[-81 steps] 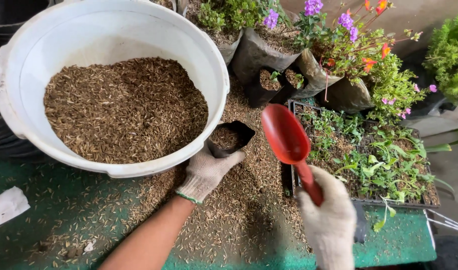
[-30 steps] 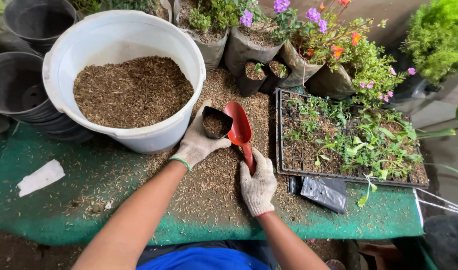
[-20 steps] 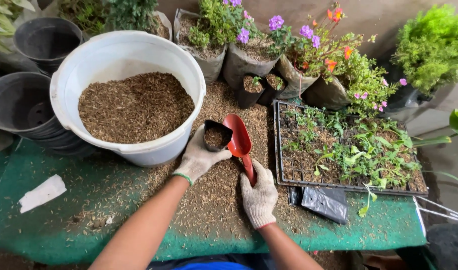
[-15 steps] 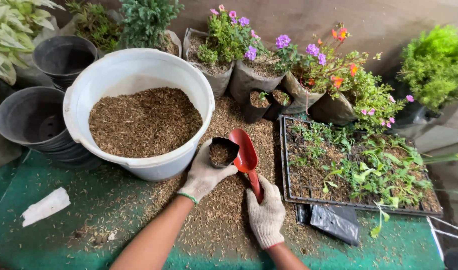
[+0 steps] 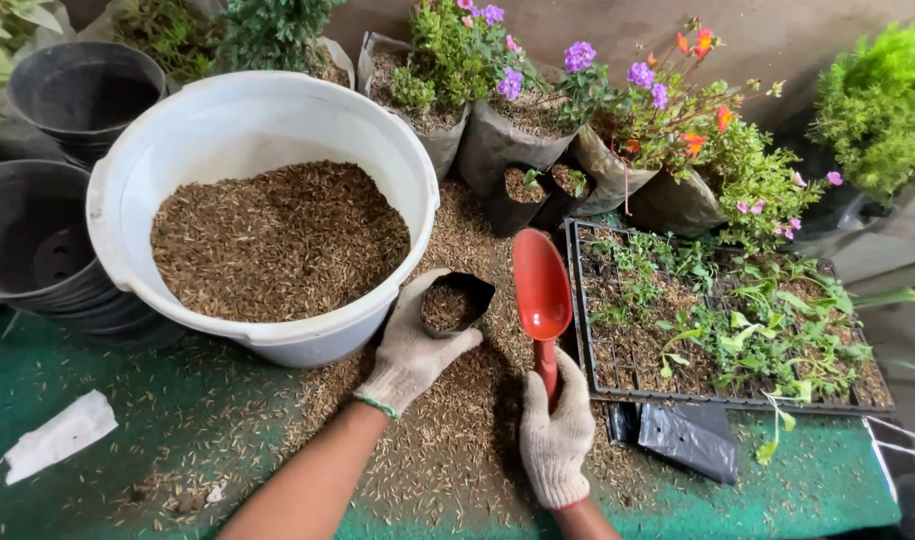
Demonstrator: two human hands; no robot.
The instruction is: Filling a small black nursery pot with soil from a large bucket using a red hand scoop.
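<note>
Since half a second ago the red scoop (image 5: 542, 285) has drawn away from the small black grow bag (image 5: 455, 302); its bowl now stands apart at the bag's 3 o'clock, hollow facing up and empty. In the head view, the gloved left hand (image 5: 413, 345) is wrapped around the husk-filled bag, pressed against the white bucket (image 5: 117, 180) at its 5 o'clock. The gloved right hand (image 5: 557, 435) is clenched on the scoop's handle, knuckles up, above the husk-strewn tabletop (image 5: 177, 430), beside the seedling tray (image 5: 582, 300).
</note>
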